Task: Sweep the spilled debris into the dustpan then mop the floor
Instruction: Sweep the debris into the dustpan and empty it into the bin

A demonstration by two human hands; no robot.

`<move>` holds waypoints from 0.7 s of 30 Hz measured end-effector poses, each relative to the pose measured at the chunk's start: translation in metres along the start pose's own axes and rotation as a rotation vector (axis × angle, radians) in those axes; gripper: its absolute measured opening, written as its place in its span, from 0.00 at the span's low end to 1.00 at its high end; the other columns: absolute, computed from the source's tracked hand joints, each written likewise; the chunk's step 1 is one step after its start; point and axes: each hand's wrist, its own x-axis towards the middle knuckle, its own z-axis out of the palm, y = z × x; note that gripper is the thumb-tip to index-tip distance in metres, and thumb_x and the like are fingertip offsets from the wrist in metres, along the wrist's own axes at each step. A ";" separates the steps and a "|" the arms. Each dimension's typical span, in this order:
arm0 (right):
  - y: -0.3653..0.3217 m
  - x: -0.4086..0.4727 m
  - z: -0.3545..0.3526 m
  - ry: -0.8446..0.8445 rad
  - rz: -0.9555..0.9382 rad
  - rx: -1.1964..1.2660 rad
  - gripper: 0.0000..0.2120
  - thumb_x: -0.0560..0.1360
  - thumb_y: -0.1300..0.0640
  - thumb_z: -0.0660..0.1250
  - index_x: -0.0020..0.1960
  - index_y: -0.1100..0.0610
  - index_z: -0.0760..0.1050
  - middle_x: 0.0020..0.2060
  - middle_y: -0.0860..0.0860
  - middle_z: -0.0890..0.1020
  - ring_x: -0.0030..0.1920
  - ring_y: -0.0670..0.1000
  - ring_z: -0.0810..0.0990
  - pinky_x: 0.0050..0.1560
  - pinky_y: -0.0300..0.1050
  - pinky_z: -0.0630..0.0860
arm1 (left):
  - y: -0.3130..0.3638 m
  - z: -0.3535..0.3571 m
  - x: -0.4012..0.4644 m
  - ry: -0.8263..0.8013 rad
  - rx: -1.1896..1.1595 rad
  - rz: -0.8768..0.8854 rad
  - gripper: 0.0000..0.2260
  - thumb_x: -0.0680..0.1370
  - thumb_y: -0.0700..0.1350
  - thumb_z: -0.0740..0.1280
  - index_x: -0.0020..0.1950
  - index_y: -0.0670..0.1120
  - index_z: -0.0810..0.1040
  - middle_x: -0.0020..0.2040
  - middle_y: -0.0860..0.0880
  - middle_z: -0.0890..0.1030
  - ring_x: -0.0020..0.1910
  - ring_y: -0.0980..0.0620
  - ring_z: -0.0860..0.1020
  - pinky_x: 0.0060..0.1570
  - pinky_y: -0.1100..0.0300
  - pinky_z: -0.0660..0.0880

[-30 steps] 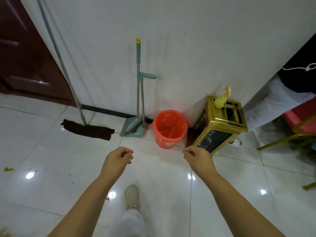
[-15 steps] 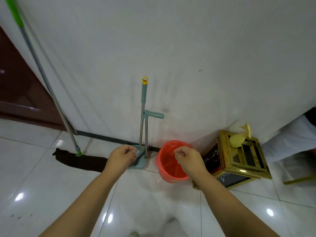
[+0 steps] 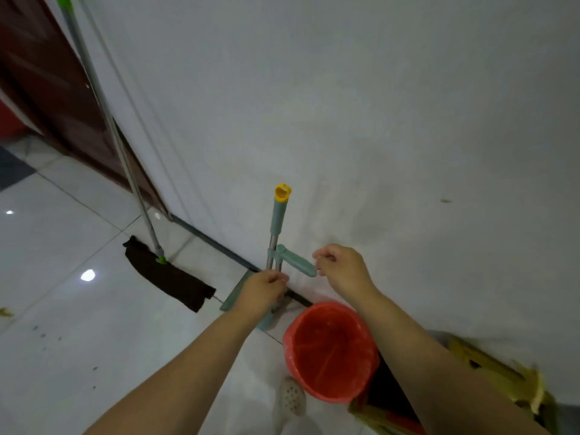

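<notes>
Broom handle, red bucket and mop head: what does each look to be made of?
Broom handle: probably matte teal plastic sleeve with a yellow cap over a bare metal tube, which shows a silvery sheen lower down.
Red bucket: likely plastic, smooth and evenly coloured; the wrinkled rim suggests a thin red liner bag.
Mop head: dark, limp cloth lying flat on the glossy tile floor.

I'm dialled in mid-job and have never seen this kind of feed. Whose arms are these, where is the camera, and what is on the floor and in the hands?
The one view comes from a camera on a person's head, looking down. There is no machine; the arms are theirs. The left hand curls by the broom pole, grip unclear. The right hand is curled at the teal dustpan handle, not clearly gripping. The dustpan, a mop and a red bucket stand by the wall. Debris lies far left.
</notes>
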 end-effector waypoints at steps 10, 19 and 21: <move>-0.031 0.096 -0.013 -0.261 -0.145 0.160 0.10 0.77 0.60 0.60 0.50 0.49 0.78 0.46 0.46 0.81 0.37 0.44 0.82 0.39 0.35 0.74 | 0.015 0.060 0.071 0.105 -0.477 -0.317 0.09 0.79 0.33 0.59 0.42 0.44 0.67 0.35 0.45 0.71 0.31 0.52 0.71 0.26 0.64 0.71; -0.065 0.103 0.007 -0.520 -0.107 0.354 0.12 0.82 0.53 0.54 0.53 0.51 0.76 0.49 0.46 0.80 0.35 0.49 0.82 0.38 0.37 0.77 | 0.013 0.067 0.070 0.184 -0.825 -0.443 0.02 0.78 0.35 0.63 0.47 0.41 0.73 0.53 0.36 0.79 0.54 0.38 0.79 0.58 0.45 0.76; -0.069 0.103 0.009 -0.560 -0.047 0.368 0.18 0.82 0.49 0.52 0.59 0.56 0.76 0.55 0.49 0.80 0.36 0.51 0.83 0.41 0.41 0.78 | 0.011 0.068 0.068 0.190 -0.828 -0.444 0.04 0.78 0.35 0.63 0.52 0.39 0.73 0.54 0.36 0.79 0.55 0.38 0.79 0.56 0.47 0.77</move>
